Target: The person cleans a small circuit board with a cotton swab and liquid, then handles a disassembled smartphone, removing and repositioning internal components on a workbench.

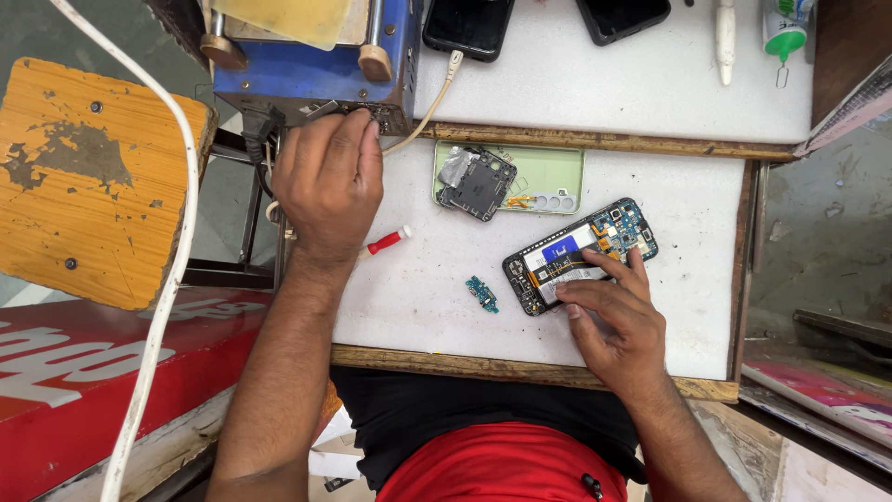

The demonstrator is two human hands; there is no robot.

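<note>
The right hand (613, 321) lies at centre right of the frame with its fingers (609, 268) stretched out and close together, gripping nothing; the fingertips press flat on the opened phone (578, 253), which lies tilted on the white bench (427, 297) with its battery and circuit board showing. The right forearm runs down toward the lower right corner. The left hand (327, 181) is in the upper left centre, back toward the camera, its fingers (358, 139) loosely curled and reaching up to the lower edge of the blue machine (307, 74) at the top of the frame; whether they pinch anything there cannot be told. The left forearm drops straight down to the lower left. Just right of the left wrist lies a red-handled screwdriver (388, 241), partly hidden by the hand. Between the two hands, a small teal circuit piece (481, 293) rests on the bench, apart from the phone. Above the phone sits a pale green back cover (548, 177) with a dark frame part (478, 184) lying on it. Two dark phones (469, 23) lie at the top edge.
</note>
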